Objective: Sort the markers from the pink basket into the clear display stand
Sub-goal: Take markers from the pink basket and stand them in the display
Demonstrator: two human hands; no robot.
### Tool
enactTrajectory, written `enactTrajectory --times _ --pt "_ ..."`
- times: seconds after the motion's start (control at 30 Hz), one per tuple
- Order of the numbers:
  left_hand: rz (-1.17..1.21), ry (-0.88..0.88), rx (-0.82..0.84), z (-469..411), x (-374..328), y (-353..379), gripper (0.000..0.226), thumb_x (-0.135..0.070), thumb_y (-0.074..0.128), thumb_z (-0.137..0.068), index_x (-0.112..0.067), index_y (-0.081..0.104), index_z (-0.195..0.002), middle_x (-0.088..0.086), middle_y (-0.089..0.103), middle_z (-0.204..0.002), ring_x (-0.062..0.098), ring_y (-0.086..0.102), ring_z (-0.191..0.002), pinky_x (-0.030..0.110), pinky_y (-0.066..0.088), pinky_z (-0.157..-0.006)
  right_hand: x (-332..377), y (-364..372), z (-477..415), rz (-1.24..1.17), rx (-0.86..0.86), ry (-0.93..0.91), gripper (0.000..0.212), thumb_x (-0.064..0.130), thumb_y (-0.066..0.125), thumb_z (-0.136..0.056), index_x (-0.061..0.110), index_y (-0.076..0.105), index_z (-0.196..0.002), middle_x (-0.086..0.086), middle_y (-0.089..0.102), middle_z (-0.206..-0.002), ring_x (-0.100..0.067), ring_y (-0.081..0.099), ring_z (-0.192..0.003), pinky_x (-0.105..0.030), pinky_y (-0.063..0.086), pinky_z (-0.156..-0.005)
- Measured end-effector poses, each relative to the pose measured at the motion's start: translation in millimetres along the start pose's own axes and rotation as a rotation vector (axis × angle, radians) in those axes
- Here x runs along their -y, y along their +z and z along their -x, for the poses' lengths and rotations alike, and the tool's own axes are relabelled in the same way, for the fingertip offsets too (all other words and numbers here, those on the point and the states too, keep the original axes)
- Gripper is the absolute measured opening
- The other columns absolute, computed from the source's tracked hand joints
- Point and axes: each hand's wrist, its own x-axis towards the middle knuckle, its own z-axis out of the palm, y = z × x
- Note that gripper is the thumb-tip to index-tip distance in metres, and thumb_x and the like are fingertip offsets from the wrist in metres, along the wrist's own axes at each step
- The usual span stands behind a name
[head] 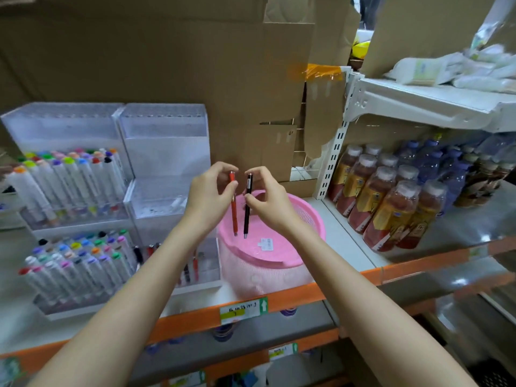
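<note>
Red marker (233,203) upright, pinched in the left hand (208,191), black marker (247,205) upright in the right hand (265,196), side by side above the pink basket (307,219), clear display stand (164,141) just left, tiered, few markers (195,265) in its near tier

Forearms stretched forward, hands close; left hand (208,195) pinches red marker (234,212), right hand (268,201) pinches black marker (246,216)

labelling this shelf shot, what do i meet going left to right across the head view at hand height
stand full of markers, emptier clear stand, left hand, red marker, black marker, right hand, bottles
</note>
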Motion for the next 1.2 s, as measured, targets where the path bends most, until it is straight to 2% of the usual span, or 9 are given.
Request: enactTrajectory --times 0.13,0.23,0.43,0.57,0.67,0.73,0.9,1.03,1.2 --pt "0.030 0.012 -0.007 12.1 0.0 -30.4 0.020 -0.006 0.062 -0.086 -0.018 0.065 -0.102 -0.003 0.065 -0.084 0.015 0.064 -0.080 0.028 0.053 -0.075 18.5 17.5 11.7 -0.011 -0.016 -0.052 0.033 0.005 0.061 -0.086 0.017 0.049 -0.115 -0.002 0.061 -0.096 -0.020 0.061 -0.088 -0.048 0.055 -0.075" --pt "0.041 0.006 -0.013 22.5 4.1 -45.4 0.020 -0.007 0.061 -0.087 -0.019 0.065 -0.103 -0.001 0.066 -0.087 0.014 0.064 -0.084 0.034 0.056 -0.076 28.7 30.1 21.6 -0.008 -0.014 -0.077 0.034 0.003 0.062 -0.087 0.013 0.048 -0.116 -0.002 0.060 -0.096 -0.021 0.060 -0.086 -0.048 0.055 -0.072" --pt "0.051 -0.007 -0.013 38.9 10.6 -60.5 0.017 -0.009 0.062 -0.088 -0.021 0.064 -0.100 -0.002 0.066 -0.085 0.013 0.065 -0.080 0.031 0.055 -0.074 31.3 46.8 33.8 0.013 -0.017 -0.070 0.033 0.006 0.064 -0.087 0.016 0.046 -0.113 0.008 0.058 -0.091 -0.022 0.062 -0.086 -0.051 0.056 -0.072" --pt "0.056 -0.024 0.033 45.0 14.5 -57.4 0.015 -0.011 0.062 -0.088 -0.022 0.064 -0.099 -0.001 0.067 -0.088 0.012 0.066 -0.078 0.032 0.055 -0.075 26.3 51.1 37.5 0.047 -0.034 -0.092 0.034 0.006 0.065 -0.086 0.015 0.048 -0.114 0.017 0.055 -0.094 -0.015 0.060 -0.091 -0.049 0.055 -0.073" --pt "0.016 -0.035 0.060 47.2 18.5 -51.2 0.016 -0.012 0.065 -0.086 -0.021 0.066 -0.100 -0.002 0.068 -0.089 0.010 0.066 -0.080 0.032 0.055 -0.077 18.5 52.2 36.2 0.049 -0.027 -0.098 0.034 0.006 0.064 -0.086 0.015 0.048 -0.115 0.016 0.056 -0.095 -0.014 0.059 -0.092 -0.049 0.055 -0.074" --pt "-0.003 -0.047 0.073 46.7 21.2 -48.8 0.016 -0.012 0.066 -0.085 -0.021 0.067 -0.098 -0.003 0.068 -0.087 0.010 0.066 -0.079 0.031 0.055 -0.077 14.3 52.4 35.2 0.067 -0.008 -0.097 0.035 0.007 0.064 -0.087 0.015 0.048 -0.116 0.007 0.059 -0.097 -0.015 0.059 -0.094 -0.049 0.054 -0.075" --pt "-0.063 -0.057 0.117 48.6 23.7 -48.1 0.017 -0.013 0.068 -0.085 -0.017 0.068 -0.101 -0.003 0.068 -0.087 0.008 0.066 -0.078 0.022 0.054 -0.073 8.5 54.2 34.4 0.067 0.024 -0.110 0.037 0.010 0.066 -0.087 0.014 0.048 -0.119 -0.002 0.062 -0.102 -0.017 0.061 -0.093 -0.044 0.054 -0.076" --pt "-0.100 -0.051 0.126 52.2 27.2 -48.0 0.018 -0.012 0.068 -0.085 -0.014 0.068 -0.102 -0.002 0.068 -0.088 0.007 0.065 -0.078 0.018 0.053 -0.072 6.2 53.5 34.4 0.039 0.026 -0.119 0.037 0.007 0.065 -0.087 0.012 0.049 -0.119 0.003 0.059 -0.100 -0.016 0.060 -0.094 -0.042 0.055 -0.075" --pt "-0.134 -0.047 0.150 57.2 31.0 -47.4 0.016 -0.013 0.070 -0.083 -0.014 0.068 -0.099 0.002 0.068 -0.092 0.011 0.066 -0.081 0.024 0.053 -0.078 2.0 54.5 35.9 0.011 0.031 -0.135 0.037 0.006 0.065 -0.087 0.011 0.048 -0.119 0.011 0.055 -0.098 -0.017 0.060 -0.095 -0.046 0.056 -0.070"
